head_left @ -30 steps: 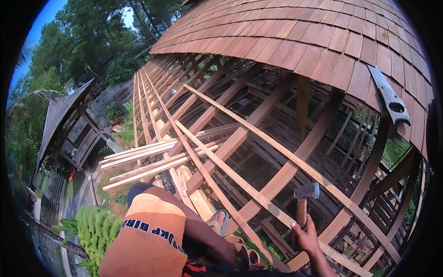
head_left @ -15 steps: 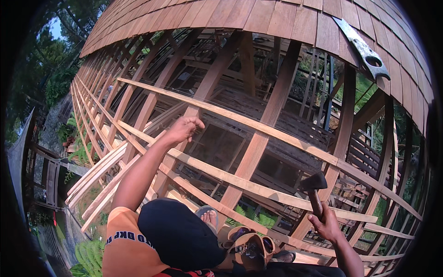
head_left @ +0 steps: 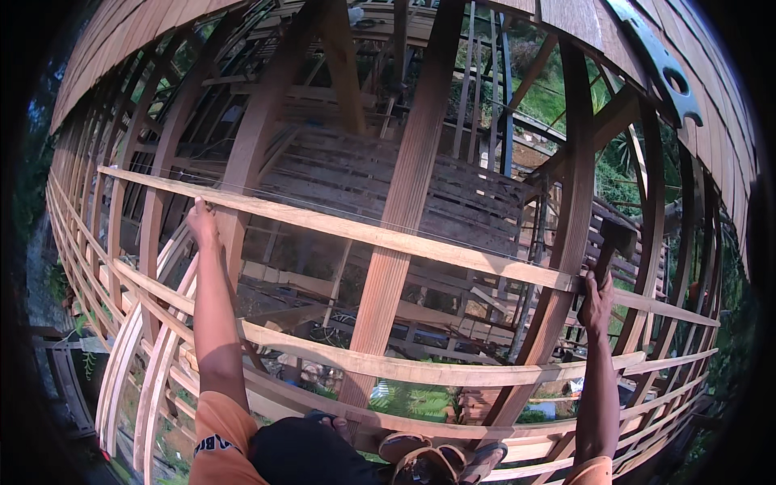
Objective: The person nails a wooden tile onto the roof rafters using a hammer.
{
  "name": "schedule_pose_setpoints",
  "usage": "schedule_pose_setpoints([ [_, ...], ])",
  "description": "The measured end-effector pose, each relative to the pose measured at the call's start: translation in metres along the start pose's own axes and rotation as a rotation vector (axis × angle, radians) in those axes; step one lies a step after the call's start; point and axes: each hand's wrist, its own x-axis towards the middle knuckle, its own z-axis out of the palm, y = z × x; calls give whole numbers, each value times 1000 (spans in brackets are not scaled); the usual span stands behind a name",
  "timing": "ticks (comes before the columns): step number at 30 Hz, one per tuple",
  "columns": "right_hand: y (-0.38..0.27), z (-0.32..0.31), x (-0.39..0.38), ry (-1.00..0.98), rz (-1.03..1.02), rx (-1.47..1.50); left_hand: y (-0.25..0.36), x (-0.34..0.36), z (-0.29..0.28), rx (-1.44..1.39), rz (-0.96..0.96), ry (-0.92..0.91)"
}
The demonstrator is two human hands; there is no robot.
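Left arm stretched forward, the left hand (head_left: 204,224) curls its fingers against the wooden batten (head_left: 364,232), grip uncertain; the right hand (head_left: 596,301), also extended, wraps round the hammer (head_left: 617,238), its head beyond those fingers, the batten running leftward from them

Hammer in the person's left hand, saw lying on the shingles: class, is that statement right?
Not quite: the head view shows the hammer in the right hand; the left hand is at a batten. The saw does lie on the shingles.
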Motion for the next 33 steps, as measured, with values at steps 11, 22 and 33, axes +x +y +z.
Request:
schedule_pose_setpoints([
  [11,49,9,5,172,123,-102,23,-1,-24,-366,-237,-231],
  [22,87,-11,1,57,276,-36,45,-20,-9,-286,-187,-199],
  [33,54,-7,10,146,123,-99,43,-18,-7,-258,-220,-188],
])
